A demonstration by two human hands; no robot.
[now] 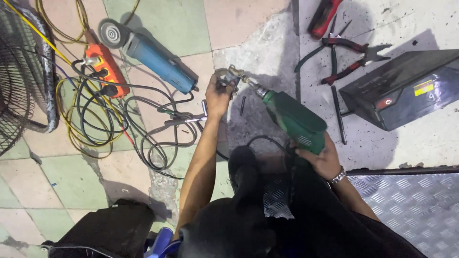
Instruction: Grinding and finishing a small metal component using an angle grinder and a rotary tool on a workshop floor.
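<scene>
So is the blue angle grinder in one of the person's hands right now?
No, the blue angle grinder lies on the floor tiles; the right hand holds a green drill.

Green drill point(294, 119), blue grinder point(158, 62), orange power strip point(107, 69), red-handled pliers point(351, 59), checker-patterned silver plate point(411, 205)

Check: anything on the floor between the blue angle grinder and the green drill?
Head view: the left hand at the drill chuck, past the grinder.
</scene>
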